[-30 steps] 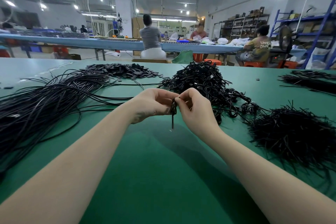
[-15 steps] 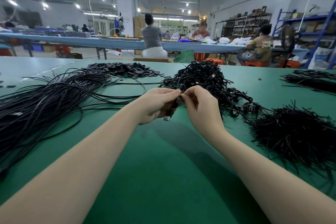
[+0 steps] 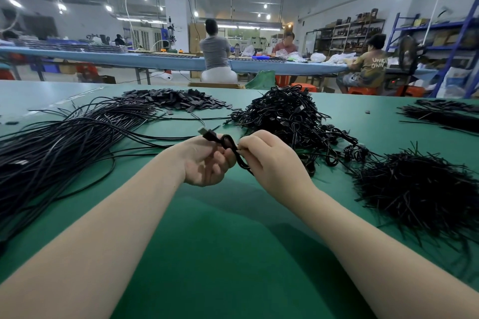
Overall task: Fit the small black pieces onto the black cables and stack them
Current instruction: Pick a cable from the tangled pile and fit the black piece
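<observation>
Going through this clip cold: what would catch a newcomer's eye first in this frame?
Probably the two hands at centre, the left hand and right hand together holding one looped black cable above the green table. Next, the black heaps ringing them: loose cables at left, a coiled cable pile behind, small black pieces at the far edge.

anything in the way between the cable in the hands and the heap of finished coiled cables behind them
Nothing visible. Both hands, left hand and right hand, grip the cable just in front of the heap of coiled cables. Only bare green table and air lie between; the loose cables stay off to the left.
</observation>
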Motion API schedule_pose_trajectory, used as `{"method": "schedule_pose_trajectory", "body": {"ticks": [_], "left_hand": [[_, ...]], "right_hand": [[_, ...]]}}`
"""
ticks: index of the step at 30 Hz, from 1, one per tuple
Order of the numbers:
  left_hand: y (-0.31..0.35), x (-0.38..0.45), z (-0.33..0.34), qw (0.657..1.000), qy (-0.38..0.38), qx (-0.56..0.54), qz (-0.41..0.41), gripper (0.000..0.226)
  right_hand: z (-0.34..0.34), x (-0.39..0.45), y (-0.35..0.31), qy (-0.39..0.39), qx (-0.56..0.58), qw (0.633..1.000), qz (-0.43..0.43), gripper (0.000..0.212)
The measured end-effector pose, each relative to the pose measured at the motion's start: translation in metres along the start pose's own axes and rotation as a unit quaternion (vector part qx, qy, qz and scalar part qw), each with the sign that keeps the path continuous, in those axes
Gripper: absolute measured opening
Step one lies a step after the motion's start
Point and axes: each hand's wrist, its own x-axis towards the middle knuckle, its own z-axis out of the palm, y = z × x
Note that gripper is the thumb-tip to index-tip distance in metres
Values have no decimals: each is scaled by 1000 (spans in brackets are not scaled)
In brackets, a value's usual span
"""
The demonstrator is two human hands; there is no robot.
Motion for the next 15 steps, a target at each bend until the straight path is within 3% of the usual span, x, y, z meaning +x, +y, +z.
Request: {"method": "schedule_pose_trajectory", "body": {"ticks": [5, 7, 9, 11, 13, 15], "left_hand": [[-8, 2, -1, 995, 1, 37, 96, 27], [-14, 15, -2, 976, 106, 97, 165, 18], [-20, 29, -4, 927, 239, 156, 243, 13], [-25, 36, -7, 890, 288, 181, 303, 16], [-26, 38, -11, 872, 303, 207, 325, 24], [-28, 40, -14, 861, 305, 239, 329, 26]], "right_hand": [[-6, 1, -5, 68, -11, 998, 3, 8], [-10, 10, -8, 109, -43, 991, -58, 3], [-12, 25, -6, 129, -119, 974, -146, 8], [-18, 48, 9, 126, -192, 959, -163, 10], [-30, 74, 34, 64, -277, 958, -46, 12], [-38, 88, 61, -59, -342, 924, 163, 27]]}}
